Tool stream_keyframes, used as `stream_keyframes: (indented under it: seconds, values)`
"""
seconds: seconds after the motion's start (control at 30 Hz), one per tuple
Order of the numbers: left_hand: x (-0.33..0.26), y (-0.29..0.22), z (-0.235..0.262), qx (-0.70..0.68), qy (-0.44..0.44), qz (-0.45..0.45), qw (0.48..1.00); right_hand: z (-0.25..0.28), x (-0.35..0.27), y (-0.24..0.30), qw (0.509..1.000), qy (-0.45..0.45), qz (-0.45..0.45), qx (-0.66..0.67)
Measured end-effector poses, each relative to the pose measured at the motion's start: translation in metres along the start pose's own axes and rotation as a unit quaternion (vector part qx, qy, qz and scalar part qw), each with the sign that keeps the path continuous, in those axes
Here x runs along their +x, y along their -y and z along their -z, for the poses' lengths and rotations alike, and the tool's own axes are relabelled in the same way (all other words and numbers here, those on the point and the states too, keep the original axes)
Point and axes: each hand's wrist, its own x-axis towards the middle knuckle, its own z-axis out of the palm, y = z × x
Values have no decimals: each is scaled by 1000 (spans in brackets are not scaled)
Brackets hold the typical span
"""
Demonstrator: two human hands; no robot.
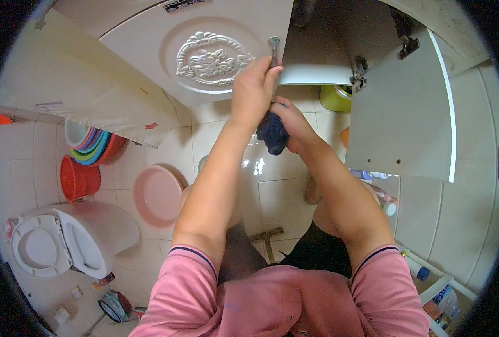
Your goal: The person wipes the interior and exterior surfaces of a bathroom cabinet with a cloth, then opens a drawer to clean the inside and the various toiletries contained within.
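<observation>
My left hand (253, 92) is closed at the lower end of the metal handle (274, 44) on the white cabinet door (142, 50), which carries a raised oval flower ornament. Just below it, my right hand (295, 124) grips a bunched dark blue cloth (273, 135) that hangs down from the fingers near the door's lower corner. On the right, the other cabinet door (404, 112) is swung wide on its hinges. Between the two doors the cabinet's dark inside shows, with a white bottom edge (315, 74).
A lime-green container (335, 98) stands under the cabinet. At left are a pink basin (158, 196), a red bucket (80, 178), stacked colourful basins (95, 143) and a white toilet (92, 238). A pale curtain (86, 73) hangs there. Bottles (443, 300) sit on a rack at lower right.
</observation>
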Motion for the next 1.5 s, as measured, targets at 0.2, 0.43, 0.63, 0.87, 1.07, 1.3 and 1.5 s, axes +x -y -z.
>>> stream_keyframes:
  seconds: [0.2,0.43,0.63,0.87,1.07,1.3,1.5]
  values:
    - [-11,20,3,-8,-2,-12,1000,10,-39,-16,994,-71,-74,-29]
    - [-21,24,10,5,-36,8,999,64,-87,-43,978,-85,-182,-58]
    - [-30,24,16,-104,-7,179,978,135,-120,-42,946,-173,-273,-34]
    - [-28,14,22,-143,29,280,949,116,-106,-41,959,-229,-148,79]
    - [-23,0,35,-156,36,262,952,108,-4,-33,944,-216,150,198]
    - [-52,-20,57,-55,77,251,963,171,80,32,824,-330,244,390]
    - [-59,-18,72,61,140,161,975,133,94,32,825,-376,252,338]
